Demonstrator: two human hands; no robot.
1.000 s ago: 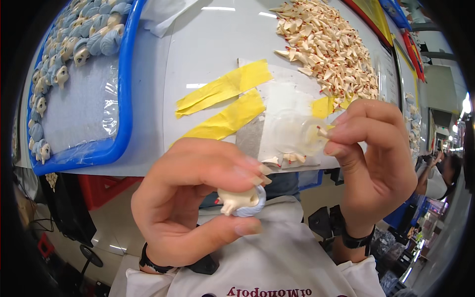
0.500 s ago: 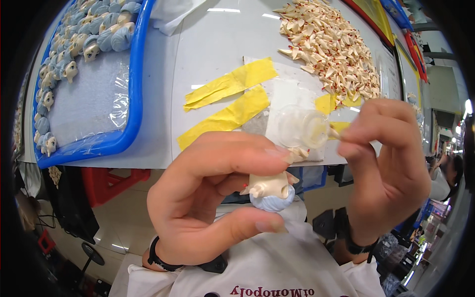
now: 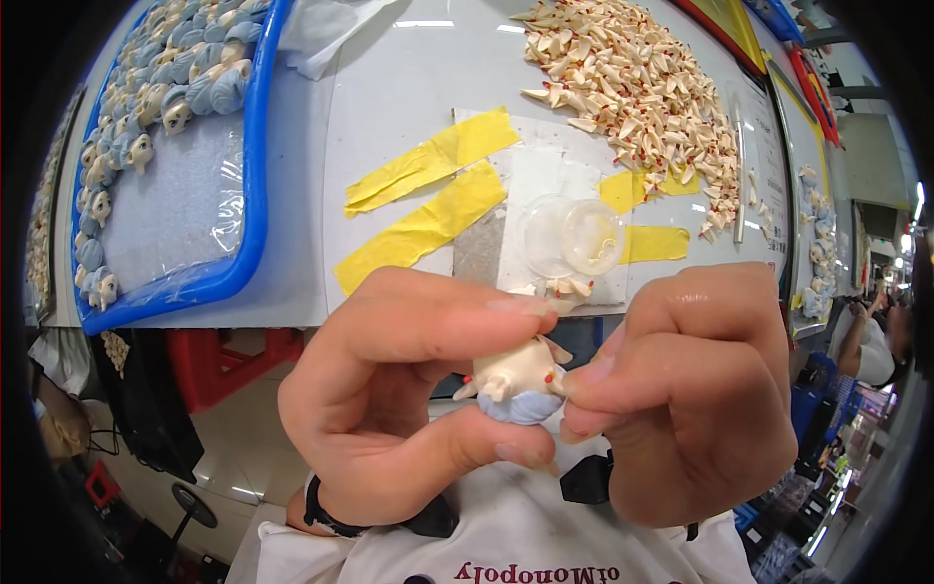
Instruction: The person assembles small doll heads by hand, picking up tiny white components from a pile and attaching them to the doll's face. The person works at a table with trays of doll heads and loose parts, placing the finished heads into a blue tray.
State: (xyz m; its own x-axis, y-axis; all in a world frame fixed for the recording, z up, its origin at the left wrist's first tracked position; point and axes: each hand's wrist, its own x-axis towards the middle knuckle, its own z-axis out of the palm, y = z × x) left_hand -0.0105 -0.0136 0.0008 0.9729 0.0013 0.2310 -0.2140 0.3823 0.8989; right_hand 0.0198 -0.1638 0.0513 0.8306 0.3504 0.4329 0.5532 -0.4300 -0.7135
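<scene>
My left hand (image 3: 375, 375) is closed around a small doll head (image 3: 516, 409), gripping it between thumb and fingers. The head has a cream underside and pale blue hair, and pointed cream pieces with red spots stick out of its side. My right hand (image 3: 696, 389) pinches at the head's right side, its fingertips on a small pointed cream piece (image 3: 562, 382) that they mostly hide. Just beyond my hands, a clear round cup (image 3: 584, 237) stands on a white sheet, with a few loose cream pieces (image 3: 569, 288) by its near edge.
A large pile of cream pieces with red ends (image 3: 632, 97) covers the table's far right. Yellow tape strips (image 3: 428, 219) lie around the sheet. At left, a blue-rimmed tray (image 3: 255, 165) holds several blue-haired heads (image 3: 146, 107). A red stool (image 3: 209, 375) stands below the table.
My right hand has come from beside the cup, down and left to the doll head, bringing a small cream piece. My left hand still holds the head, now slightly further left.
</scene>
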